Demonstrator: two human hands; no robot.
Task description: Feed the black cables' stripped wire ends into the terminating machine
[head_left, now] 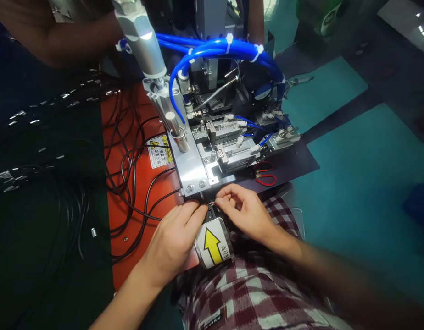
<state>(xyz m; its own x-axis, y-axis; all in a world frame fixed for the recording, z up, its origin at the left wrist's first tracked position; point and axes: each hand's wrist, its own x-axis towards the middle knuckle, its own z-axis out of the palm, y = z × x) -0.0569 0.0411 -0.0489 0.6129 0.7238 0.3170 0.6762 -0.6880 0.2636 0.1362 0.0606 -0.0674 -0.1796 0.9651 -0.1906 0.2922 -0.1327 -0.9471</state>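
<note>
"Pinching thin wires (212,203) at the near edge of the machine (193,172): your right hand (248,210). Left?"

"Your left hand (177,229) curls beside them, fingertips partly hidden; can't tell its grip. Farther out, black cables (124,176) loop over the orange base (123,272)."

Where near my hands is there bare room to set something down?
Bare orange base shows between the black cables and your left hand. Dark surface shows right of the red-handled tool. Crowded: the orange base higher up, under those cables, and among the pneumatic cylinders and blue tubes.
</note>
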